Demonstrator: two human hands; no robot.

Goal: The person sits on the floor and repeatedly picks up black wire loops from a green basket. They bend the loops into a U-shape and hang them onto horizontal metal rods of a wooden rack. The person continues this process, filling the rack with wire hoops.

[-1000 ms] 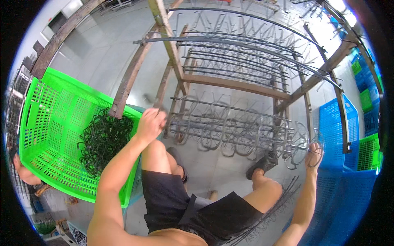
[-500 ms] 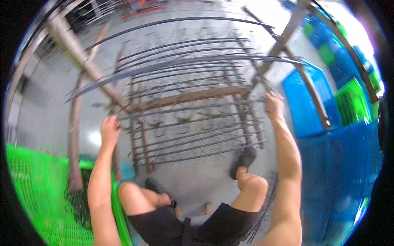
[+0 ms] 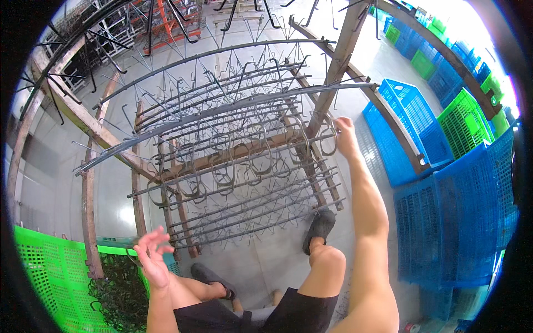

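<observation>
A rack of dark metal rods with bent hooks stands before me. Along its middle rod hang several dark oval loops. My right hand is at that rod's right end, its fingers curled against a dark loop; the palm side is hidden. Low on the left, my left hand is raised with fingers apart. A thin dark curved piece shows just beside its thumb; whether they touch is unclear. Below it, dark tangled loops fill a green crate.
Rusty frame posts and a long beam surround the rods. Blue crates and a green crate stand on the right, with stacked blue crates nearer. Orange racks are at the back.
My left hand has left the rack's left side and come down toward the green crate, its fingers opening. My right hand sits slightly further left and higher in view. The picture has sharpened.
</observation>
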